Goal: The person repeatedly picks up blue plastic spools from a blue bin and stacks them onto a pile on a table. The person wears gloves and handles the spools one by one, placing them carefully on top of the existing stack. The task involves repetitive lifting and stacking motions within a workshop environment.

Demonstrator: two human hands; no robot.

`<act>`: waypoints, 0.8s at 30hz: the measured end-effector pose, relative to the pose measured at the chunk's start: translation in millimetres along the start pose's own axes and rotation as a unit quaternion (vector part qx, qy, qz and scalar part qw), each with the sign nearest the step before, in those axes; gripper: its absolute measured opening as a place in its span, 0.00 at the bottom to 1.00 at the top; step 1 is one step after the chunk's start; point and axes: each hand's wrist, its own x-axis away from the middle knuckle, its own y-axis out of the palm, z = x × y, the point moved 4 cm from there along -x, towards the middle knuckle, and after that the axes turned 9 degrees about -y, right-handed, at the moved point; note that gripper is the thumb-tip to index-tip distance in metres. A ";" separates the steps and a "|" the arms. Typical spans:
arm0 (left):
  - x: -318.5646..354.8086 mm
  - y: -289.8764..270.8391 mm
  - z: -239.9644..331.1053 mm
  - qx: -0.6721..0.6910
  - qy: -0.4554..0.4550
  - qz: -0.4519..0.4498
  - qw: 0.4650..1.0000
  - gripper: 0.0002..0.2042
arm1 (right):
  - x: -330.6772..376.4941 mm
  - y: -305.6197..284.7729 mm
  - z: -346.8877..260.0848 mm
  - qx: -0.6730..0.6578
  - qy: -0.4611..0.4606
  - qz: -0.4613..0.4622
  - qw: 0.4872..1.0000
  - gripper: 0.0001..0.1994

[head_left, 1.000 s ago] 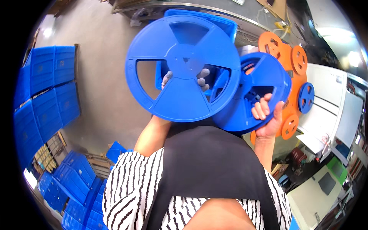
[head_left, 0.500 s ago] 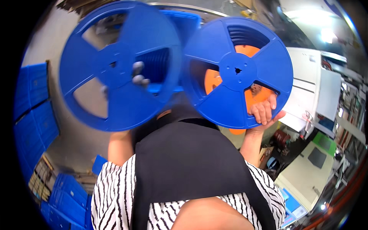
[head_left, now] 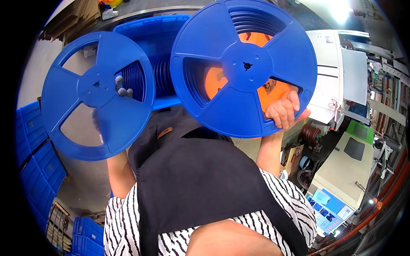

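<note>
My left hand grips a large blue plastic reel held up flat toward the camera; only a few fingertips show through one of its spoke openings. My right hand holds a second, larger-looking blue reel by its lower right rim, fingers curled through an opening. The two reels are side by side, nearly touching. Behind them sits a blue crate with several blue reels standing on edge inside. Orange reels show through the right reel's openings.
Stacked blue crates line the left side. A white and green machine and a white cabinet stand at the right. Cardboard lies at the upper left. My black apron and striped sleeves fill the lower middle.
Both reels have moved: the left one lower and further left, the right one up toward the centre. The blue crate behind them now shows between the two reels.
</note>
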 end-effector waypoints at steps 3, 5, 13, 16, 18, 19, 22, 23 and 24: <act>2.7 -5.6 -14.3 0.035 -0.030 0.034 0.998 0.35 | -0.2 -1.0 -2.4 0.015 -0.004 0.016 1.000 0.15; 8.2 -12.6 -14.7 0.022 -0.044 0.068 0.996 0.34 | -0.9 -1.2 -0.4 0.040 -0.003 0.031 0.999 0.16; 13.9 -67.6 -38.9 0.021 -0.097 0.260 0.960 0.28 | 5.8 -9.4 -15.1 0.222 0.012 0.112 0.969 0.22; 27.5 -127.0 -42.1 0.034 -0.125 0.328 0.936 0.20 | 12.8 -17.7 -15.3 0.275 0.028 0.154 0.949 0.23; 33.9 -152.2 -53.3 0.012 -0.066 0.342 0.937 0.18 | 18.5 -28.9 -18.0 0.282 0.051 0.165 0.944 0.24; 34.1 -162.5 -58.1 0.012 -0.063 0.339 0.939 0.17 | 20.8 -35.1 -18.2 0.279 0.059 0.178 0.942 0.24; 11.2 -186.5 -74.9 0.082 -0.192 0.272 0.939 0.18 | 24.6 -51.7 -20.3 0.278 0.073 0.222 0.932 0.24; 0.9 -198.1 -85.4 0.104 -0.215 0.251 0.938 0.20 | 26.6 -57.3 -20.8 0.277 0.076 0.239 0.928 0.25; -14.3 -203.4 -95.3 0.125 -0.238 0.229 0.936 0.22 | 26.7 -63.2 -21.7 0.275 0.079 0.255 0.924 0.25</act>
